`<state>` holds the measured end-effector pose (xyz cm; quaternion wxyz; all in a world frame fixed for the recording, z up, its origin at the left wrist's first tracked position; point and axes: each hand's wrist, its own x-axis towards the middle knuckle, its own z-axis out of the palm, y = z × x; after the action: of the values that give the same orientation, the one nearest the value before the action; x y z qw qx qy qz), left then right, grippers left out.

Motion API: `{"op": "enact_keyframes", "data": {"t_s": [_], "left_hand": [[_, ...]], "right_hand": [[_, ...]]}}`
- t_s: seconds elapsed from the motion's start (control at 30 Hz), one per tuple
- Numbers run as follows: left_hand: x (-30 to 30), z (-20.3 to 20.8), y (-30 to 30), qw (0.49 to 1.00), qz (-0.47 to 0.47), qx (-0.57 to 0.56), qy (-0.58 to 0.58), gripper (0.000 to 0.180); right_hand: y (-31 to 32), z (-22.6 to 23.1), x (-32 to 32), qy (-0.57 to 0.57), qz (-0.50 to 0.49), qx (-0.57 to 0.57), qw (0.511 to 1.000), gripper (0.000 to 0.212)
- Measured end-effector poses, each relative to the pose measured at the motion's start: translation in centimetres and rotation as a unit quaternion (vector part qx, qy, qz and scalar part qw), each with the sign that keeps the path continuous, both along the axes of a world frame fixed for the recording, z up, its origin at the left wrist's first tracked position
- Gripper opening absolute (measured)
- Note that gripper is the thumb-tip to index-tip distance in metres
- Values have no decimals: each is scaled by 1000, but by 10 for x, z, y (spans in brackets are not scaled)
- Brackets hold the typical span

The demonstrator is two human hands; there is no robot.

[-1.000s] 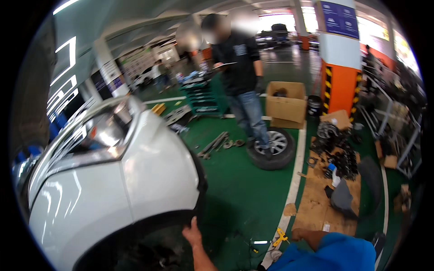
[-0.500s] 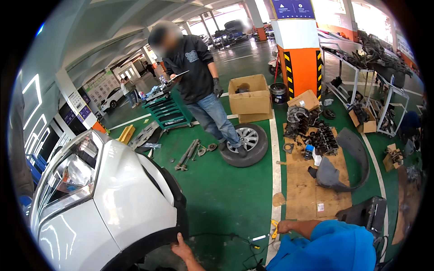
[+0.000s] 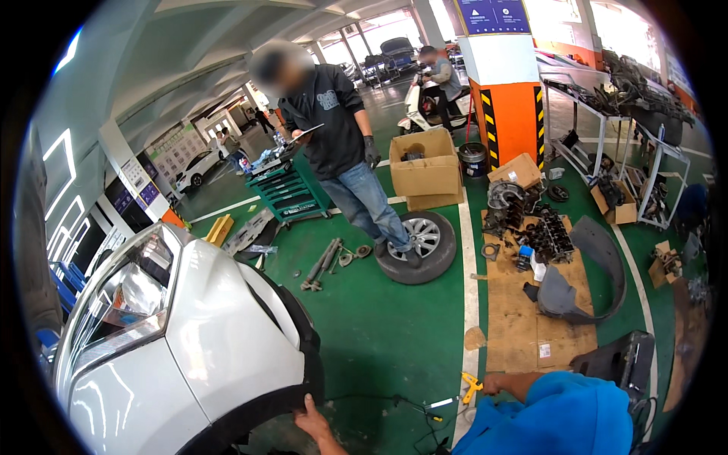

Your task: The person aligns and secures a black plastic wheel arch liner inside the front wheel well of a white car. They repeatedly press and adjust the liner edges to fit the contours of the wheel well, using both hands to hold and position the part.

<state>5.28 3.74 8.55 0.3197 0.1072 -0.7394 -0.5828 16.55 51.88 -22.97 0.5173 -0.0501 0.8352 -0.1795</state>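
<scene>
My left hand [image 3: 309, 419] is at the black wheel arch trim [image 3: 309, 364] of a white car, gripping its lower edge, with one digit lying up along the trim and the other fingers partly hidden. Out to the right, my right hand [image 3: 493, 384] is closed round a yellow gun-shaped tool [image 3: 471, 387], held above the floor beside the white line. A thin white stick [image 3: 439, 403] and a dark cable [image 3: 410, 405] show between the two hands. The white car's front corner [image 3: 212, 326], with its headlight [image 3: 140, 284], fills the left side.
A person in dark clothes [image 3: 326, 121] stands ahead with a tablet, one foot on a loose wheel [image 3: 436, 265]. Behind are a green tool cart [image 3: 288, 193] and a cardboard box [image 3: 425, 178]. Engine parts [image 3: 550, 235] and a grey wheel liner [image 3: 607, 265] lie on cardboard at right.
A person on a white scooter has come into view behind the box, left of the pillar. The whole scene has shifted slightly in view. Both my hands keep their holds.
</scene>
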Motion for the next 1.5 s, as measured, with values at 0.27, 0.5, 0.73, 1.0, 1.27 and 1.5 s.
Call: {"op": "enact_keyframes", "data": {"t_s": [0.27, 0.5, 0.73, 1.0, 1.27, 1.5], "left_hand": [[-1, -6, -6, 1000, -15, 24, -9, 36], [-4, 0, 0, 999, -29, 17, -8, 36], [-1, 1, -1, 999, -37, 25, -3, 38], [1, -2, -5, 999, -13, 41, -11, 33], [-4, 7, 9, 999, -14, 29, -25, 36], [1, 2, 1, 999, -4, 36, -14, 36]], "right_hand": [[-16, 17, -6, 48, 170, 0, 984, 19], [-22, 26, -9, 22, -32, -9, 999, 31], [-21, 34, -1, 23, -102, -21, 994, 35], [-31, 43, -2, 14, -77, -17, 997, 32], [-14, 18, -1, 57, -40, -50, 996, 31], [-31, 52, -1, 0, -83, -12, 996, 26]]}}
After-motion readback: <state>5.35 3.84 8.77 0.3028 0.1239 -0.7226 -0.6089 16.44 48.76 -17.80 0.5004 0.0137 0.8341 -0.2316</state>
